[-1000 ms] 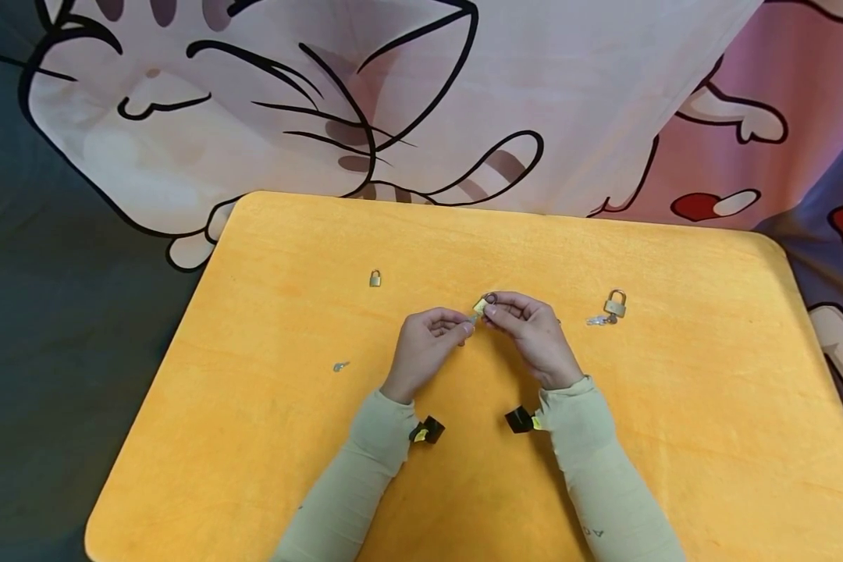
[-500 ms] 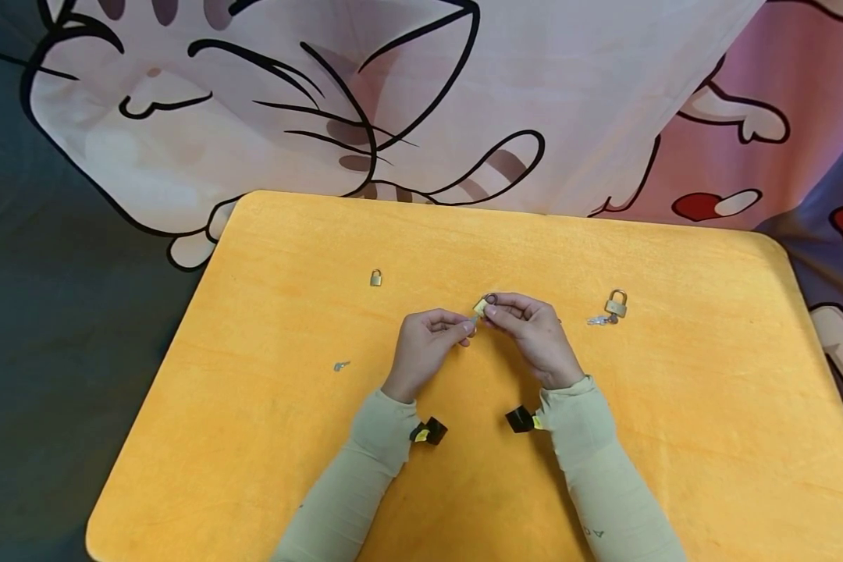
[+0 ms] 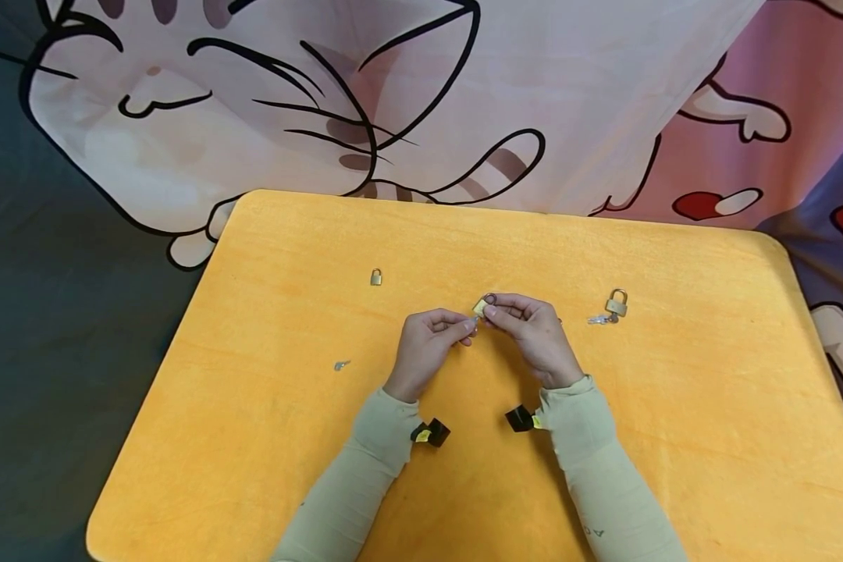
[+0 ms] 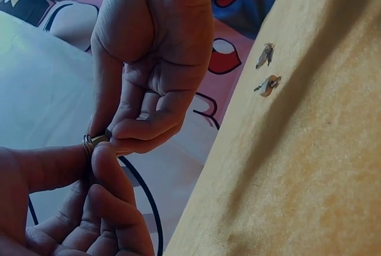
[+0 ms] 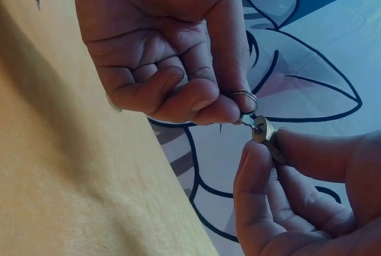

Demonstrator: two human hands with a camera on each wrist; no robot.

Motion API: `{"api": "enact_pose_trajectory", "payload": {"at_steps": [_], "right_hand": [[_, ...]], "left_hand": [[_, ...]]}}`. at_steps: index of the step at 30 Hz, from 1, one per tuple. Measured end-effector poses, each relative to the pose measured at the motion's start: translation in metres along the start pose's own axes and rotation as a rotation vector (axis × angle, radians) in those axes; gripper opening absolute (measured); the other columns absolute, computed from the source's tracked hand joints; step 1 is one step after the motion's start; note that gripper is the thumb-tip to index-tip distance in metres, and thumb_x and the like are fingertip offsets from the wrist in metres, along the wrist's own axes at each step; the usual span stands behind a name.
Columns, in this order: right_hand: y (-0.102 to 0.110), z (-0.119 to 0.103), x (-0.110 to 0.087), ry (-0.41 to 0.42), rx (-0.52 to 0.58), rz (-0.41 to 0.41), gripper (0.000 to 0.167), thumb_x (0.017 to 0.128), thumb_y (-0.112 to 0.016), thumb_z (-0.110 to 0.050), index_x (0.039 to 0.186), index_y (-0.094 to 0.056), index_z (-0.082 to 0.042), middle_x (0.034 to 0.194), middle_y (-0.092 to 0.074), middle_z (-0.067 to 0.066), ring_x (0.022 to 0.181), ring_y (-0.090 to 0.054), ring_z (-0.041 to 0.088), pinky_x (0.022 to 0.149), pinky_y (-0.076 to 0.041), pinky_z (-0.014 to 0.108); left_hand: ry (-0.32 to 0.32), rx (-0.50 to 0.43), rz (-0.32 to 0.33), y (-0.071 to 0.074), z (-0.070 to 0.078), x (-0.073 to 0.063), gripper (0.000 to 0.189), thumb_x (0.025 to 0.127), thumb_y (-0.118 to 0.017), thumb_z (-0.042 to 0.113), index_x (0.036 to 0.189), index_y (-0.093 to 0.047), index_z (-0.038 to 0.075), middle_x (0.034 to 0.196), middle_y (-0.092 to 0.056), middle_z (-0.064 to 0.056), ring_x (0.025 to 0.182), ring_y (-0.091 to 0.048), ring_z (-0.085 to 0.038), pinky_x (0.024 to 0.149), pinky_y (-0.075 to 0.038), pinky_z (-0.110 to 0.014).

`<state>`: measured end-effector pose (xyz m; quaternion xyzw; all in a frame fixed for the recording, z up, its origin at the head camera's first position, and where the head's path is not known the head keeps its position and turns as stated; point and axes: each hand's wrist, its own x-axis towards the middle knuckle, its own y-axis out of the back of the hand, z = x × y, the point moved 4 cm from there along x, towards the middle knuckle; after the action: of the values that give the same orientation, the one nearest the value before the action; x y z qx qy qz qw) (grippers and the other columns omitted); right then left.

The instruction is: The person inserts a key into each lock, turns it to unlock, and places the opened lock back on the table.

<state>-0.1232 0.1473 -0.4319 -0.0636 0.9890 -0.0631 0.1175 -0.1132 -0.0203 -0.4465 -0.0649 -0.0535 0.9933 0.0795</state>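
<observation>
Above the middle of the table, my left hand [image 3: 427,347] pinches a small key [image 5: 247,120] between thumb and index finger. A split ring [image 5: 252,98] hangs on the key beside the thumb. My right hand [image 3: 530,336] grips a small brass padlock [image 3: 481,307] by its body, its shackle pointing away from the left hand. In the right wrist view the key's tip meets the keyhole end of the padlock body. Fingers hide part of the key in the head view.
On the yellow table [image 3: 253,453] another small padlock [image 3: 375,278] lies at back left, with a loose key [image 3: 341,365] nearer the front. A larger padlock [image 3: 616,304] lies to the right, keys [image 3: 598,320] beside it. A cat-print cloth [image 3: 590,101] hangs behind the table.
My left hand has shifted very slightly right, toward the padlock, and less of the key shows between the hands. The right hand stays almost still.
</observation>
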Motion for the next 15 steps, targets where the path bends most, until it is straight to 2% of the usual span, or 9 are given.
{"api": "enact_pose_trajectory", "payload": {"at_steps": [7,10,15], "right_hand": [[0.0002,0.0,0.0003,-0.002,-0.003,0.0,0.034,0.098,-0.063,-0.001,0.127,-0.059,0.016,0.103,-0.073,0.002,0.093,-0.071,0.013,0.091,-0.055,0.036],[0.0003,-0.0003,0.0002,0.003,-0.009,0.001,0.034,0.098,-0.064,-0.002,0.126,-0.059,0.016,0.103,-0.074,0.002,0.093,-0.071,0.014,0.092,-0.055,0.036],[0.0,-0.0009,-0.0008,0.013,-0.031,-0.002,0.033,0.097,-0.066,-0.003,0.123,-0.062,0.016,0.101,-0.074,0.002,0.092,-0.071,0.014,0.089,-0.056,0.035]], "left_hand": [[0.025,-0.028,0.002,-0.0002,0.0002,0.0006,0.015,0.093,-0.071,0.007,0.096,-0.074,-0.007,0.089,-0.074,-0.019,0.078,-0.071,-0.032,0.079,-0.058,-0.044],[0.035,-0.036,0.004,-0.0003,-0.0003,0.0008,0.014,0.093,-0.071,0.006,0.096,-0.074,-0.007,0.09,-0.074,-0.02,0.079,-0.071,-0.034,0.081,-0.057,-0.048],[0.042,-0.044,-0.003,-0.0007,-0.0005,0.0004,0.015,0.094,-0.071,0.007,0.097,-0.074,-0.007,0.092,-0.074,-0.022,0.086,-0.067,-0.047,0.085,-0.053,-0.058]]}}
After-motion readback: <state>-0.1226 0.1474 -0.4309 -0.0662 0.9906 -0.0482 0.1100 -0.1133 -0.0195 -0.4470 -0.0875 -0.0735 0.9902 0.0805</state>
